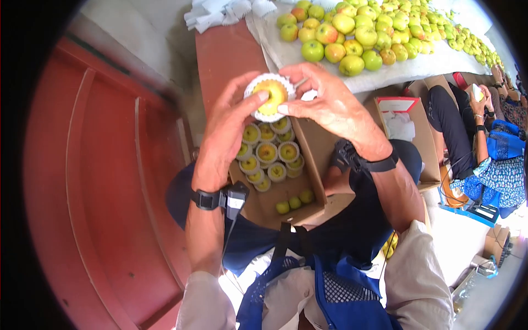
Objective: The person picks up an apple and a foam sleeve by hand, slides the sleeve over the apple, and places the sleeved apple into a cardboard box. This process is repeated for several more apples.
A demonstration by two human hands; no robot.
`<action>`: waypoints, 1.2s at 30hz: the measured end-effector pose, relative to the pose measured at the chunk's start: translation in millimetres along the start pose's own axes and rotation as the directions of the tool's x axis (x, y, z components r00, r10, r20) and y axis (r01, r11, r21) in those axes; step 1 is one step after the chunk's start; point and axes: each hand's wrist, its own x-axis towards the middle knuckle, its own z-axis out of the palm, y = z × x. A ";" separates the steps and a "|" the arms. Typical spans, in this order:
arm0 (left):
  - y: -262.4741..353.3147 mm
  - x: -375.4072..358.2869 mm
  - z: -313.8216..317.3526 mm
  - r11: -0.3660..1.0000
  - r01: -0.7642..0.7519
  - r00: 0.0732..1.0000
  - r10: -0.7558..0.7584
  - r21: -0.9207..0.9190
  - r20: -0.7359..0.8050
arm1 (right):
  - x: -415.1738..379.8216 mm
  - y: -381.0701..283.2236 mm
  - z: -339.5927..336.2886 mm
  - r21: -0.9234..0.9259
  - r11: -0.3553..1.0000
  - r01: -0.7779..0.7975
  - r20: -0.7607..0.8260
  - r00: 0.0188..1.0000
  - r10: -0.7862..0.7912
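Note:
Between my two hands is a yellow-green apple [273, 94] wrapped in a white foam net [268, 78]. My left hand [234, 113] grips its left side, the thumb lying across the top by the stem hollow. On the other side my right hand [324, 99] pinches the net and apple, thumb at the lower right edge. Below them stands a cardboard box [308, 146] with several netted apples [267, 152] packed in rows. A few bare green apples [295, 202] lie at the box's near end.
Many loose apples [366, 36] cover a white cloth on the table [220, 58] ahead. Spare foam nets [225, 12] are heaped at its far left corner. A red door [110, 181] is at left. On the right sits another person [495, 159] holding an apple, beside another cardboard box [426, 140].

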 end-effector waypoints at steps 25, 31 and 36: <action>-5.3 -9.0 -21.6 0.963 0.058 0.997 -0.068 0.265 0.032 | -7.4 -10.6 61.1 -0.762 0.647 0.027 -0.058 0.992 -0.109; -6.2 -8.9 -33.3 0.929 0.073 0.997 -0.064 0.364 -0.037 | -11.0 -5.5 61.9 -0.737 0.674 0.044 -0.080 0.985 -0.152; 7.2 -6.8 -55.7 0.928 -0.068 0.979 0.134 0.366 -0.156 | -25.4 20.1 67.8 -0.723 0.690 0.034 -0.104 0.982 -0.157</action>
